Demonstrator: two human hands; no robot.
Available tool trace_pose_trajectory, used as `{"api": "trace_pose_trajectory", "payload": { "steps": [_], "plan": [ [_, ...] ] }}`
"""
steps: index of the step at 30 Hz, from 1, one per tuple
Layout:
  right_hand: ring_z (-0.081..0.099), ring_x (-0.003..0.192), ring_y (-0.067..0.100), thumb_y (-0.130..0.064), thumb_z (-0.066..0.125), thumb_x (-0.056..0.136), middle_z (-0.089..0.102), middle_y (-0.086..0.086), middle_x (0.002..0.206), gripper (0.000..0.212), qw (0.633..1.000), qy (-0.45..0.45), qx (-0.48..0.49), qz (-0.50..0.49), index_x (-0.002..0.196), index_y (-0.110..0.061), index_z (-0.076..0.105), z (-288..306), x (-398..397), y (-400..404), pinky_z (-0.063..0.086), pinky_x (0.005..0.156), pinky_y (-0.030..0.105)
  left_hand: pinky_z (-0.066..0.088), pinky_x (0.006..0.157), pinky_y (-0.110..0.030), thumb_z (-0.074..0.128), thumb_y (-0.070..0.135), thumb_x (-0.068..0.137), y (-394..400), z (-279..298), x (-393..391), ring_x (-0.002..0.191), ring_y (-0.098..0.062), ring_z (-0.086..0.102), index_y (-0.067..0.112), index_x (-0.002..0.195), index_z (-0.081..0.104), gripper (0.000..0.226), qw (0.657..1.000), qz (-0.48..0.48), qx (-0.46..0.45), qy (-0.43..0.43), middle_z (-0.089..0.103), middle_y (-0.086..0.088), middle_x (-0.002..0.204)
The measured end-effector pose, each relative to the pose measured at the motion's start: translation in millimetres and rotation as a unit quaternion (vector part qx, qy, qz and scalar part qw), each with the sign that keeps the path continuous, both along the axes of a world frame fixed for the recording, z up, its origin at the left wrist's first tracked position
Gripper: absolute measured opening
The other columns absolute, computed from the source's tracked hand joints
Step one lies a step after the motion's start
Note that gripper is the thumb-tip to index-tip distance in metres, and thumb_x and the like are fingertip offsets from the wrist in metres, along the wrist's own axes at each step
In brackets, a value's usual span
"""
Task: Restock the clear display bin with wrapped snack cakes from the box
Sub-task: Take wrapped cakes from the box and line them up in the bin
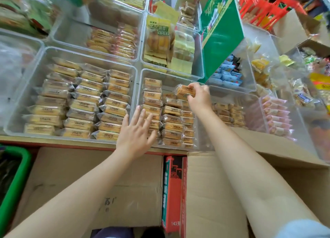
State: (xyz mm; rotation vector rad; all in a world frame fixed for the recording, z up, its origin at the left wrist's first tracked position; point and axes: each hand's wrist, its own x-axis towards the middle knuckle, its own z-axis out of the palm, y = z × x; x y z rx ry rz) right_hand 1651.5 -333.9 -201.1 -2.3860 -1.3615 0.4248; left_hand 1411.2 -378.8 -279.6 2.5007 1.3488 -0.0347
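Note:
A clear display bin (141, 87) in the middle of the shelf holds rows of wrapped snack cakes (172, 118) standing on edge. My right hand (199, 96) pinches one wrapped snack cake (184, 93) above the back of the bin's middle row. My left hand (137, 130) lies flat with straight, spread fingers on the front of the bin's left row of cakes. Below the shelf edge a cardboard box (210, 193) stands under my right forearm; its inside is hidden.
A larger clear bin (42, 59) to the left is full of the same cakes. More bins of other snacks surround it. A green carton (221, 32) leans at the back right. A red carton (172, 193) stands between brown boxes below, and a green basket (10, 175) is at the left.

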Motion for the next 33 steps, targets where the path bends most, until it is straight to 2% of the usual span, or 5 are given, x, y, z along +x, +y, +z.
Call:
{"api": "trace_pose_trajectory", "payload": {
  "steps": [12,15,22,27,33],
  "plan": [
    [0.052,0.125,0.036,-0.019,0.044,0.106,0.027,0.015,0.156,0.042,0.976,-0.106,-0.188,0.041,0.147,-0.029,0.044,-61,-13,35,0.050,0.099,0.044,0.010,0.124,-0.055,0.011,0.059,0.101,4,-4,2,0.153,-0.028,-0.021,0.022,0.163,0.006,0.073,1.000,-0.007,-0.011,0.025,-0.004,-0.012,0.169],
    [0.045,0.131,0.036,-0.004,0.050,0.098,0.034,0.016,0.153,0.052,0.955,-0.205,-0.198,0.078,0.147,-0.021,0.042,-58,-20,22,0.042,0.109,0.050,0.008,0.124,-0.055,0.012,0.059,0.101,4,-2,2,0.153,-0.028,-0.023,0.023,0.163,0.006,0.072,0.999,-0.010,-0.020,0.027,-0.006,-0.011,0.169],
    [0.010,0.155,0.029,0.000,0.037,0.097,0.008,0.002,0.169,0.071,0.948,-0.093,-0.269,0.144,0.160,-0.025,0.018,-32,-37,-3,0.015,0.124,0.054,0.002,0.126,-0.054,0.009,0.062,0.101,5,6,-2,0.152,-0.026,-0.027,0.023,0.163,0.006,0.073,0.999,-0.014,-0.029,0.039,-0.009,-0.008,0.169],
    [0.052,0.122,0.021,-0.018,0.044,0.102,0.056,0.003,0.133,0.033,0.980,-0.059,-0.073,0.177,0.128,-0.020,0.063,33,-32,-82,0.034,0.108,0.043,-0.011,0.125,-0.050,0.014,0.063,0.099,-36,36,-1,0.154,-0.028,-0.021,0.017,0.163,0.014,0.078,1.000,0.006,-0.023,-0.013,-0.005,-0.011,0.170],
    [0.058,0.083,0.018,-0.005,0.050,0.092,0.065,0.007,0.090,0.019,0.972,-0.064,0.196,0.115,0.089,-0.005,0.070,88,7,-231,0.050,0.077,0.030,0.039,0.112,-0.050,0.049,0.041,0.095,-182,121,59,0.132,-0.031,0.049,0.019,0.130,0.059,0.043,0.934,-0.135,-0.007,-0.330,0.056,-0.008,0.141]
  ]
}}
